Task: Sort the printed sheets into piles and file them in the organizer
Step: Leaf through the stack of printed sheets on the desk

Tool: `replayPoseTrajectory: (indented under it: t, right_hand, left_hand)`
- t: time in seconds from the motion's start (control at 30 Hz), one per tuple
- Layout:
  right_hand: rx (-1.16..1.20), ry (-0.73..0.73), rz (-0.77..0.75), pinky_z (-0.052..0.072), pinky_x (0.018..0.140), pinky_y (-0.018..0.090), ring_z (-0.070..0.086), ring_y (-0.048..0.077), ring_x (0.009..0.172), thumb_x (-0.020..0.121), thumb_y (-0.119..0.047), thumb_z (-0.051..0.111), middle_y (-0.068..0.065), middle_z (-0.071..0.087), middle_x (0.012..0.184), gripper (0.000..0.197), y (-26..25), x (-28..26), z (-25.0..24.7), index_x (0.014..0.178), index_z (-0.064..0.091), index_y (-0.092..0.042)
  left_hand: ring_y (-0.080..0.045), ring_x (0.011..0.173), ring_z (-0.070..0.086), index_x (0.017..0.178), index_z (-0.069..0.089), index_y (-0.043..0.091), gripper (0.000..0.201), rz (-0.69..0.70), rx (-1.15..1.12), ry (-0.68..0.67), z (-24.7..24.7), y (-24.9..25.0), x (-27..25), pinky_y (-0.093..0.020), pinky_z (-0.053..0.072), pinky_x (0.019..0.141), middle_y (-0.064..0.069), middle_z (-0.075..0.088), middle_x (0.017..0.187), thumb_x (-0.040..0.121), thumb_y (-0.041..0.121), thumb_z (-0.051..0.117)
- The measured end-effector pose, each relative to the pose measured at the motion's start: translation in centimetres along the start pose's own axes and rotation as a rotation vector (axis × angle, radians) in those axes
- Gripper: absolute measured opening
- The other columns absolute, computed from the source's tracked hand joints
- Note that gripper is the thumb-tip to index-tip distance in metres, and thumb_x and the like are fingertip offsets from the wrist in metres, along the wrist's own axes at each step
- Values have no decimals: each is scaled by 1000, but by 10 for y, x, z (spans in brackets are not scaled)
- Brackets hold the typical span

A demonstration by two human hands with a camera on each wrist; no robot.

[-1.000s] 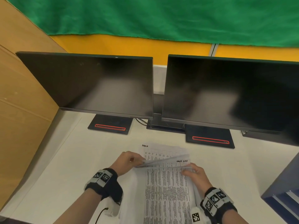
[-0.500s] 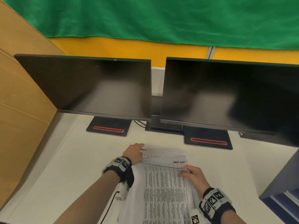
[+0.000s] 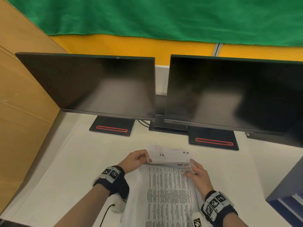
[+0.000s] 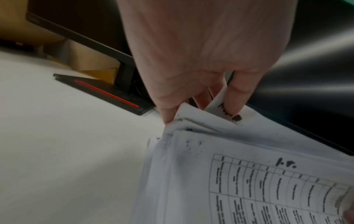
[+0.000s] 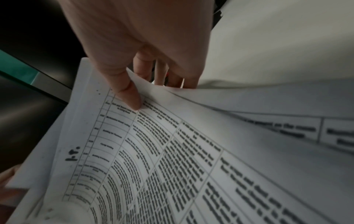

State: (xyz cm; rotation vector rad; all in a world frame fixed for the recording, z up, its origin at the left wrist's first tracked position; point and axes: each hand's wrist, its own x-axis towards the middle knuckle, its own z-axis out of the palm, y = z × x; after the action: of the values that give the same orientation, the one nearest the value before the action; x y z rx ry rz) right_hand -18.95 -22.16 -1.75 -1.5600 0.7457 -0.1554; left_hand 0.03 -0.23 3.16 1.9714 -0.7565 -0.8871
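Two dark monitors (image 3: 91,86) (image 3: 232,94) are stood side by side on a white desk (image 3: 68,161), each base marked with a red stripe. Green cloth (image 3: 164,17) is hung behind; cardboard panel (image 3: 21,95) at left.

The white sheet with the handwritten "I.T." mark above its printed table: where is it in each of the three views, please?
Head: white sheet marked "I.T." lies upper centre of the paper stack, between both hands, ahead of the lifted edge.
Left wrist: it fills the lower right, its mark above the table grid.
Right wrist: it spans the lower left, under the right thumb.
Shared landmark: the handwritten "I.T." mark itself.
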Motion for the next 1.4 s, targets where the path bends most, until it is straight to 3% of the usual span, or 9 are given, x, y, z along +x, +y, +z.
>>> replayPoseTrajectory:
  t: [0.13, 0.23, 0.33, 0.43, 0.53, 0.8, 0.93, 1.27, 1.4]
  right_hand:
    - [-12, -10, 28, 41, 105, 44, 61, 21, 109, 75, -9, 73, 1, 71, 109, 20, 0, 1, 2, 93, 76, -18]
    - [6, -23, 15, 45, 99, 42, 66, 24, 97, 76, 0, 71, 5, 76, 91, 18, -3, 0, 0, 83, 78, -15]
    - [34, -37, 3, 45, 97, 36, 65, 25, 97, 75, 3, 70, 6, 75, 89, 20, -8, -3, -1, 82, 78, -14]
    - [29, -48, 2, 45, 96, 35, 65, 24, 97, 74, 2, 71, 5, 75, 89, 19, -8, -4, -2, 82, 78, -15]
    - [23, -50, 2, 44, 97, 37, 65, 22, 95, 75, 1, 71, 5, 75, 88, 18, -7, -5, -2, 83, 78, -14]
    - [-37, -58, 4, 45, 99, 38, 66, 18, 98, 78, -4, 70, 0, 75, 95, 20, -6, -4, 1, 88, 77, -20]
    - [-21, -51, 11, 50, 94, 40, 69, 21, 93, 78, -7, 70, 4, 76, 91, 11, -8, -3, 1, 86, 76, -12]
    - [70, -59, 107, 54, 86, 40, 70, 28, 92, 82, -1, 64, 10, 76, 93, 16, -10, -2, -4, 94, 74, -5]
    - [45, -64, 127, 52, 91, 48, 70, 30, 91, 83, -2, 62, 13, 75, 93, 15, -11, 1, -2, 93, 74, -6]
  left_hand:
    - [-18, 95, 65, 65, 55, 15, 26, -115, -181, 51, 4, 6, 0, -25, 47, 86, -9, 70, 94, 90, 15, 46]
    - [-22, 83, 56, 62, 54, 18, 40, -178, -27, 213, 3, 6, 11, -28, 41, 76, -4, 63, 81, 96, 24, 35]
    - [-25, 87, 52, 94, 56, 18, 16, -276, 159, 311, 1, -2, 21, -29, 43, 74, -9, 50, 103, 91, 13, 41]
    - [-30, 111, 50, 129, 45, 12, 37, -353, 335, 197, 1, -8, 26, -33, 41, 97, -13, 36, 130, 93, 17, 42]
    - [-30, 118, 48, 123, 55, 10, 35, -308, 423, 198, 5, -5, 27, -33, 38, 98, -14, 48, 129, 91, 14, 41]
    - [-23, 89, 56, 94, 67, 16, 18, -246, 586, 279, 5, -4, 21, -28, 45, 75, -7, 65, 104, 84, 17, 53]
    - [-22, 96, 48, 101, 57, 16, 16, 35, 787, 465, 4, 11, 15, -31, 46, 79, -3, 60, 101, 92, 20, 44]
    - [-4, 59, 47, 91, 54, 11, 8, 392, 236, 1052, -88, 119, -31, -23, 33, 58, 5, 53, 72, 94, 15, 47]
    - [-3, 64, 50, 89, 52, 16, 7, 370, 17, 1064, -136, 119, -41, -25, 41, 64, 9, 53, 74, 93, 18, 47]
